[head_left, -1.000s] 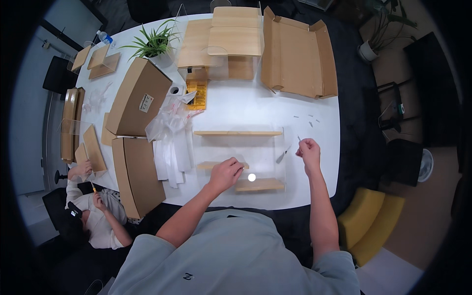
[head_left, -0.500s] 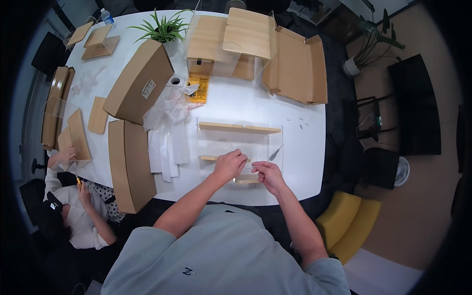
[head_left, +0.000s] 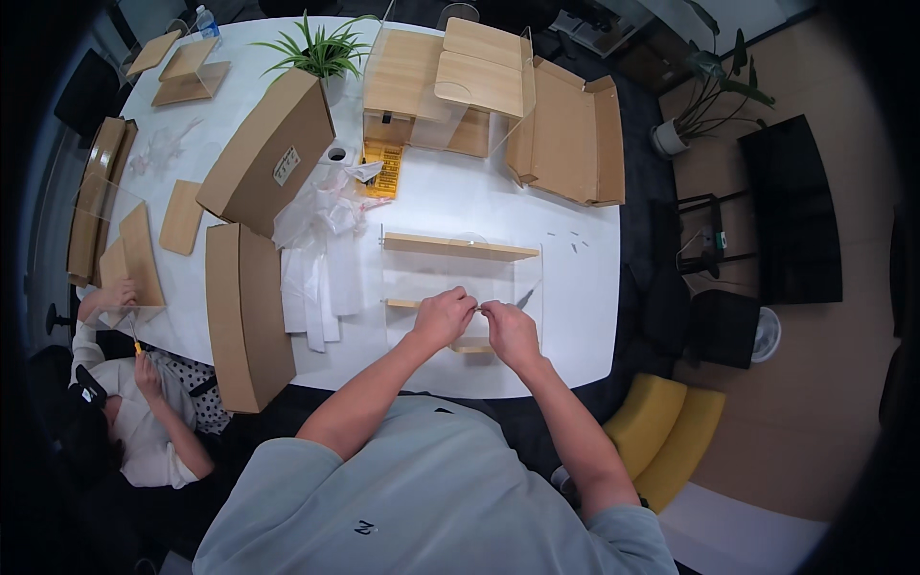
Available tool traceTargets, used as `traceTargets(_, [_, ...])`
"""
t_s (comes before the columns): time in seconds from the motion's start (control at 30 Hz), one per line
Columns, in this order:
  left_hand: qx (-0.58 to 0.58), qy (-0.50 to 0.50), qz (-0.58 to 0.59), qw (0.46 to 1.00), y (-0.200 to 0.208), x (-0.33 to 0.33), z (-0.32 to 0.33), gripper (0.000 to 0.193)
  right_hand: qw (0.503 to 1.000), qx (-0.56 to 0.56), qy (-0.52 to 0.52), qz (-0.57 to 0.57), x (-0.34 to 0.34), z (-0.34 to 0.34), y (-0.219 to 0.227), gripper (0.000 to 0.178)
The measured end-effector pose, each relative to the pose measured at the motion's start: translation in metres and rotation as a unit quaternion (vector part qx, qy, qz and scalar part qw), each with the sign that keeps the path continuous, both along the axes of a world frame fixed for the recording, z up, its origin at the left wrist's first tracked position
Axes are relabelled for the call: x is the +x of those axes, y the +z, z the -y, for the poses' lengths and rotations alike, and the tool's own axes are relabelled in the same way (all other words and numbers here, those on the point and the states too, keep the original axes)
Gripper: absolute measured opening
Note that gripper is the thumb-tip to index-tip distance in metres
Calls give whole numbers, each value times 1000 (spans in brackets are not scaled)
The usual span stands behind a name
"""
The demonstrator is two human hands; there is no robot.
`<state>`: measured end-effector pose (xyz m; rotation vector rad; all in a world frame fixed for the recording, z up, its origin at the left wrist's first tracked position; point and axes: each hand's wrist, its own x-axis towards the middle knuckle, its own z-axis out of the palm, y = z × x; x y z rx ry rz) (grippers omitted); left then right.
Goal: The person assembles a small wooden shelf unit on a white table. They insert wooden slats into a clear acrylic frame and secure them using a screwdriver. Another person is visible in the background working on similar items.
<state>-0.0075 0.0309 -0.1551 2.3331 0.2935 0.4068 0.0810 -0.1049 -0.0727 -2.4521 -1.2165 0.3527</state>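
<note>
My left hand (head_left: 446,317) and my right hand (head_left: 512,333) meet above the table, fingertips pinched together. Between them is something too small to make out. Beneath lies a clear panel (head_left: 402,273) with a long wooden strip (head_left: 460,247) standing across its far part. A second wooden strip (head_left: 402,304) passes under my left hand, which hides much of it. A short wooden piece (head_left: 471,347) shows nearer to me, below my hands. Just beyond my right fingers rests a slim grey tool (head_left: 525,299) with a thin tip.
Several small screws (head_left: 575,241) lie at the right. Plastic wrapping (head_left: 331,211), a yellow case (head_left: 382,172) and cardboard boxes (head_left: 248,316) surround the work. An assembled wood-and-clear-panel stand (head_left: 402,72) is at the back. At left, a person (head_left: 149,422) holds a yellow-handled screwdriver (head_left: 141,347).
My right hand has moved up and left, its fingers closing in to meet my left fingertips. The view has shifted slightly. The other person's screwdriver hand has moved a little.
</note>
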Motion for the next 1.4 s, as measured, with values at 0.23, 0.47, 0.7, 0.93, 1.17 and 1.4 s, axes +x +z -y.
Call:
traceTargets(0.23, [-2, 3, 3, 1000, 1, 0, 1, 2, 991, -121, 47, 42, 5, -7, 8, 13])
traceTargets(0.47, [-6, 6, -4, 1000, -5, -1, 2, 3, 997, -48, 50, -20, 5, -8, 7, 12])
traceTargets(0.7, [-5, 7, 6, 1000, -4, 0, 2, 2, 995, -59, 72, 31, 4, -8, 7, 11])
traceTargets(0.93, [-8, 9, 15, 1000, -4, 0, 0, 3, 968, -178, 139, 112, 6, -19, 14, 12])
traceTargets(1.17, [-10, 6, 20, 1000, -8, -3, -1, 5, 936, -224, 244, 118, 19, -27, 8, 15])
traceTargets(1.4, [-30, 3, 24, 999, -6, -3, -3, 3, 951, -296, 76, 41, -3, -40, 13, 20])
